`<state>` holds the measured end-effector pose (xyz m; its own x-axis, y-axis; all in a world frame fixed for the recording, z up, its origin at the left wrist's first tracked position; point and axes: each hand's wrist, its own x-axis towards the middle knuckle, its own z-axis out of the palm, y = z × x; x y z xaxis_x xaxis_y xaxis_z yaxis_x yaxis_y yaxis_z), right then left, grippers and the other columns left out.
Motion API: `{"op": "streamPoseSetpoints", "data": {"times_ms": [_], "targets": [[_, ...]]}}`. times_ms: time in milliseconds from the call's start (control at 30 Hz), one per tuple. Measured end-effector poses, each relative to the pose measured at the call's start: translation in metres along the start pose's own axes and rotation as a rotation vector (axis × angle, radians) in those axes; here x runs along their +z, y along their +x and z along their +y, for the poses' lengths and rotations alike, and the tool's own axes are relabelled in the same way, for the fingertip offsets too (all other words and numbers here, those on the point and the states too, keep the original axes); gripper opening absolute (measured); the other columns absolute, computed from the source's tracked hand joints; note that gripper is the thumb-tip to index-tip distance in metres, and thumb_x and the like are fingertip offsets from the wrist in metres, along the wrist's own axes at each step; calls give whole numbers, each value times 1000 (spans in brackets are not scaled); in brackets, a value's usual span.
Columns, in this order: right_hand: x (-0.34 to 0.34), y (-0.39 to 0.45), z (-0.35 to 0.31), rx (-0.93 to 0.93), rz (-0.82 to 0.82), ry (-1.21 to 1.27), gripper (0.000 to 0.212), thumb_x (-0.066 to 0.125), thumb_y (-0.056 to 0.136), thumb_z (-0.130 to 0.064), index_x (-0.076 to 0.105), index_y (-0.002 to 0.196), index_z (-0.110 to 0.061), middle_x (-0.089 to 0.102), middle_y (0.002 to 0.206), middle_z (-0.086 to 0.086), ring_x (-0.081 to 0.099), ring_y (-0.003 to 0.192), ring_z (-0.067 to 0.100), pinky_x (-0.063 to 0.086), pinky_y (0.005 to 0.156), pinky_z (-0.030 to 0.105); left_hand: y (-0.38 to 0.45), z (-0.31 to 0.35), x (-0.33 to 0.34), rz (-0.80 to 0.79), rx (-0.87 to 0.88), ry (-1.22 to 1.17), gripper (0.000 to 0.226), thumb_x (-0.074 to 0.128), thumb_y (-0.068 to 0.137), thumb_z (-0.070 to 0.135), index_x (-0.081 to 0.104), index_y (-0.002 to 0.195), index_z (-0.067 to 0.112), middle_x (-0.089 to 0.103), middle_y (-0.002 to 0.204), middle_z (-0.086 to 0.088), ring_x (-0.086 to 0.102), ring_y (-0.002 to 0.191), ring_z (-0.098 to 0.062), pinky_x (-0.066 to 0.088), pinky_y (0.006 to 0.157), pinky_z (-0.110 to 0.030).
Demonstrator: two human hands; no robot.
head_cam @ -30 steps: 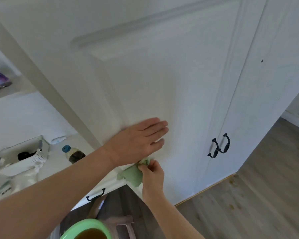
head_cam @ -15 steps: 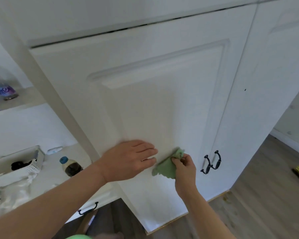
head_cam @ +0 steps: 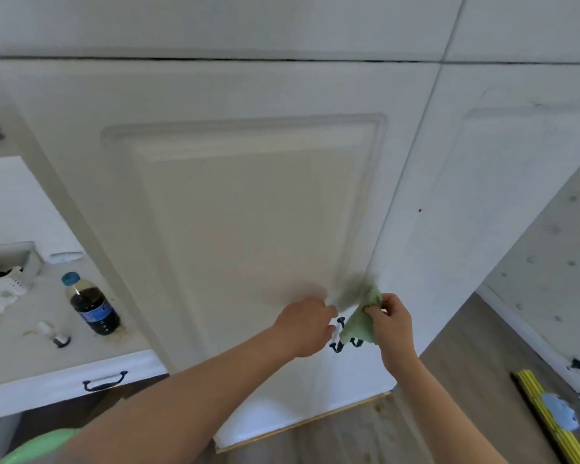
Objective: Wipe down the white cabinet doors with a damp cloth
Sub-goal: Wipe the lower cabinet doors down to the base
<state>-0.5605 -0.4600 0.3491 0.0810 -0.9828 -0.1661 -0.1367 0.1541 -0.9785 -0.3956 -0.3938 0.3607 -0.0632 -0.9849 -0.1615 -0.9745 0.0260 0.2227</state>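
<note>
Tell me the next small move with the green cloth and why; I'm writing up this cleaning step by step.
Probably spread the green cloth flat and press it to the left cabinet door beside the dark handles. The right hand pinches the cloth bunched up in front of the handles, and the left hand is at its edge, so little cloth seems to meet the door.

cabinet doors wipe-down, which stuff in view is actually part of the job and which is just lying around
Part of the job:
- green cloth, pinched by the right hand
- left hand, by the door handles
- left cabinet door
- right cabinet door

Just lying about:
- dark bottle with a blue cap on the counter
- white basket
- yellow mop on the floor
- drawer handle
</note>
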Motion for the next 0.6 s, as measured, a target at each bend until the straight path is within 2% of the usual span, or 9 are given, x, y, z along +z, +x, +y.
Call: {"op": "streamPoseSetpoints", "data": {"times_ms": [100, 167, 233, 300, 367, 433, 500, 600], "targets": [[-24, 25, 0, -49, -104, -28, 13, 55, 89, 0, 61, 91, -12, 62, 86, 7, 56, 77, 22, 46, 67, 34, 30, 21, 26, -108, -215, -254, 40, 41, 107, 32, 57, 132, 6, 61, 131, -13, 57, 119, -33, 47, 95, -36], [-39, 41, -1, -64, -183, -51, 13, 55, 89, 0, 61, 90, -11, 62, 86, 8, 56, 77, 20, 46, 68, 33, 50, 33, 41, -137, -311, -399, 40, 38, 108, 28, 61, 119, -3, 63, 122, -18, 60, 115, -36, 44, 83, -31], [-50, 53, 0, -76, -266, -80, 14, 54, 89, 1, 60, 90, -12, 63, 86, 8, 56, 77, 19, 46, 67, 33, 67, 42, 54, -123, -418, -512, 38, 39, 107, 26, 57, 119, -4, 65, 119, -19, 62, 111, -35, 43, 77, -28], [-58, 64, 2, -85, -338, -107, 15, 55, 89, -1, 61, 90, -14, 65, 89, 9, 58, 79, 19, 47, 68, 32, 80, 49, 64, -91, -516, -626, 33, 40, 105, 24, 53, 120, -2, 68, 111, -19, 66, 97, -30, 44, 65, -25], [-63, 73, 3, -98, -417, -148, 15, 56, 90, -3, 62, 91, -17, 66, 90, 8, 59, 80, 18, 47, 68, 31, 86, 55, 68, -62, -594, -700, 29, 41, 104, 25, 54, 118, 3, 68, 103, -16, 61, 78, -21, 43, 53, -22], [-67, 80, 1, -113, -476, -177, 13, 57, 91, -4, 61, 92, -16, 65, 88, 3, 57, 78, 15, 46, 67, 26, 89, 57, 71, -44, -635, -726, 27, 40, 105, 22, 56, 118, 5, 67, 111, -16, 59, 81, -20, 44, 59, -22], [-70, 82, -4, -135, -501, -192, 11, 57, 91, -3, 60, 92, -14, 62, 86, 0, 54, 76, 13, 43, 64, 21, 90, 60, 70, -55, -654, -714, 26, 37, 106, 21, 56, 115, 6, 65, 123, -17, 61, 97, -26, 45, 73, -25], [-78, 82, -7, -166, -511, -204, 9, 57, 92, -5, 59, 96, -13, 63, 89, 2, 56, 74, 11, 45, 65, 22, 84, 70, 67, -56, -686, -661, 34, 39, 107, 23, 55, 132, 5, 59, 136, -13, 56, 125, -30, 44, 98, -31]]}}
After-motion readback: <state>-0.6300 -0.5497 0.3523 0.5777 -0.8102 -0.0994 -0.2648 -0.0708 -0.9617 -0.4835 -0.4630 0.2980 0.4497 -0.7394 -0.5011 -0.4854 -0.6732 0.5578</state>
